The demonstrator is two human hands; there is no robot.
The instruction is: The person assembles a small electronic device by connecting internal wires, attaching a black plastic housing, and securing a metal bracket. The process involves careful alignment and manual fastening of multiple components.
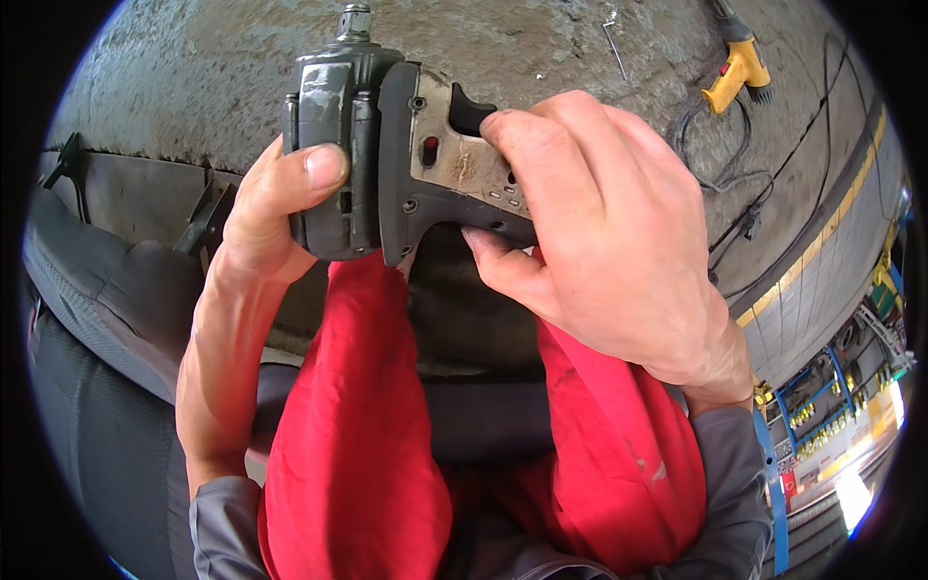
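Observation:
An impact wrench (464,159) lies on its side over my lap, its square drive pointing away from me. Worn dark grey paint covers its head, and the handle side is tan and dirty. My left hand (280,193) is wrapped round the head from the left, thumb pressed on top. My right hand (609,213) is closed round the handle from the right, with fingers near the black trigger (471,108) and the thumb underneath. The lower end of the handle is hidden behind my right hand.
A yellow corded tool like a heat gun (737,75) lies at the far right, its black cable (710,179) looped beside it. A thin bent hex key (615,48) rests on the worn surface ahead. Dark padded seats (126,290) stand at left; a blue rack (822,396) stands at right.

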